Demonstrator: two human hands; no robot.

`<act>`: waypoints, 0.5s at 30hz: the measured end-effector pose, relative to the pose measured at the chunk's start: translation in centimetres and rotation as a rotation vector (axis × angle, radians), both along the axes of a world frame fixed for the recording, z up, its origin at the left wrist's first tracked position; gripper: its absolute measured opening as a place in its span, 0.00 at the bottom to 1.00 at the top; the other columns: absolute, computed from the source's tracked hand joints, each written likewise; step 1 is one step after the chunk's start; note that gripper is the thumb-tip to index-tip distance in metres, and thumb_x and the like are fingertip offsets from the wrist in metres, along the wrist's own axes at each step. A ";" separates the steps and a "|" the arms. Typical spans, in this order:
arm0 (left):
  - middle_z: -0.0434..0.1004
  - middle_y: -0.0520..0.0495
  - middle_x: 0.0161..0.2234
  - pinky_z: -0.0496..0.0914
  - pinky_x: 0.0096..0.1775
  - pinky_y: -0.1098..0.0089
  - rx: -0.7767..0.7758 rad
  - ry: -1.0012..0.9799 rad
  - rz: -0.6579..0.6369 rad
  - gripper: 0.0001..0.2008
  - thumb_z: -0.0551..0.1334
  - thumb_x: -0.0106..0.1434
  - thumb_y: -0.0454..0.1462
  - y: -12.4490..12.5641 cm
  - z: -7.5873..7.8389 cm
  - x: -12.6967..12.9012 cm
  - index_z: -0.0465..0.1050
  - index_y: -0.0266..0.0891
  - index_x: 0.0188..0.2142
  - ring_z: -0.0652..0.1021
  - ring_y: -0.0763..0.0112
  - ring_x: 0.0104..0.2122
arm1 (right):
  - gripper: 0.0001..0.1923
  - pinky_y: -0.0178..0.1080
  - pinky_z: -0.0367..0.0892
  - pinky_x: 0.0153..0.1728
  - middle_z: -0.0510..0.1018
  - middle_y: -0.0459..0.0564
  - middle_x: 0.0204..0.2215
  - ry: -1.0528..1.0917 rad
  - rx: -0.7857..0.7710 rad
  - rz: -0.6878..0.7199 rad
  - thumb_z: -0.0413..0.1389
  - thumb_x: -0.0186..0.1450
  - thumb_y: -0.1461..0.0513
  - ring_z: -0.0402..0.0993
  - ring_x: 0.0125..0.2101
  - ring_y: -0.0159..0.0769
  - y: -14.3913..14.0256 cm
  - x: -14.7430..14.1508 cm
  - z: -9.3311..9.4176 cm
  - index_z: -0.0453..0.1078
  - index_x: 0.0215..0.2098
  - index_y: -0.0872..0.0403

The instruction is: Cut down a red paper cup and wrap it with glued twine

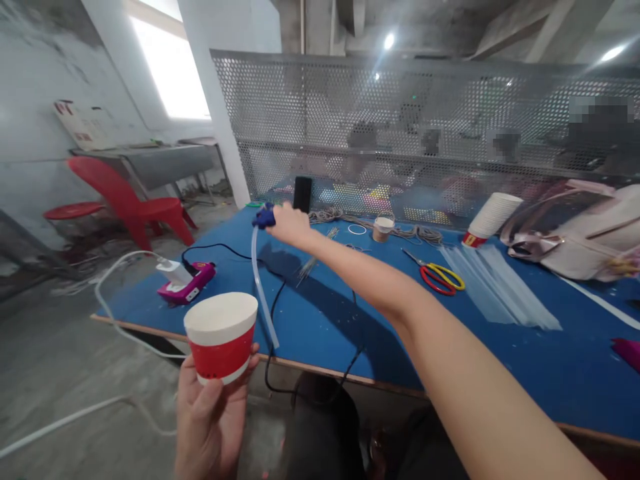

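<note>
My left hand (213,413) is closed around a white paper cup (223,343) with a red band, held upright in front of the table's near edge. A few small dark dots show low on the band. My right arm stretches across the table, and my right hand (291,225) is closed on a blue glue gun (264,215) at the far left part of the tabletop. From the gun a long translucent glue stick (260,287) runs toward the near edge. My fingers hide part of the gun, so I cannot tell whether it touches the table.
A purple power strip (190,283) with a white charger lies left on the blue table (320,320). Red-and-yellow scissors (440,277), translucent strips (500,287), stacked cups (493,220) and a bag (580,230) are to the right. A perforated metal screen (325,113) stands behind; a black cable hangs over the front edge.
</note>
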State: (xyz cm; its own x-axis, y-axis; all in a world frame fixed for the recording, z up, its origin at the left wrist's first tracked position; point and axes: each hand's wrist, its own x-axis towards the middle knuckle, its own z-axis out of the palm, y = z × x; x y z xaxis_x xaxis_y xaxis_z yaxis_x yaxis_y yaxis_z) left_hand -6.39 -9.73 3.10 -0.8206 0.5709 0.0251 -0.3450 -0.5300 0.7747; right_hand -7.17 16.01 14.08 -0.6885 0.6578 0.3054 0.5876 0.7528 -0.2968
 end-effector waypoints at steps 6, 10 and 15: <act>0.81 0.48 0.32 0.78 0.28 0.72 -0.024 0.013 0.016 0.24 0.75 0.39 0.43 -0.3 -1.2 -1.3 0.74 0.42 0.36 0.81 0.62 0.30 | 0.21 0.46 0.68 0.43 0.68 0.65 0.51 -0.075 -0.132 -0.038 0.54 0.63 0.55 0.72 0.47 0.52 0.8 -1.4 -6.3 0.63 0.50 0.59; 0.82 0.50 0.33 0.77 0.31 0.75 -0.046 0.004 -0.004 0.24 0.75 0.41 0.42 0.1 -0.3 -1.1 0.74 0.42 0.38 0.82 0.65 0.31 | 0.23 0.45 0.69 0.42 0.67 0.65 0.51 -0.085 -0.168 -0.020 0.54 0.63 0.55 0.73 0.46 0.51 1.3 -2.6 -7.8 0.63 0.52 0.61; 0.82 0.50 0.34 0.78 0.33 0.73 -0.113 -0.016 -0.013 0.26 0.76 0.38 0.41 1.1 0.1 -1.1 0.72 0.42 0.37 0.82 0.64 0.30 | 0.21 0.46 0.69 0.44 0.68 0.58 0.52 -0.091 -0.178 -0.006 0.54 0.66 0.55 0.72 0.46 0.44 1.8 -4.3 -8.6 0.64 0.52 0.59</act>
State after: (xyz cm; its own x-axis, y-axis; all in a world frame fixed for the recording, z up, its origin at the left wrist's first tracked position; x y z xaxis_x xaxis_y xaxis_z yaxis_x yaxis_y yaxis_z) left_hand -7.49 -8.65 3.19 -0.8132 0.5796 -0.0527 -0.3638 -0.4354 0.8235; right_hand -11.51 17.78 5.52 -0.7035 0.7003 0.1211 0.6225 0.6895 -0.3703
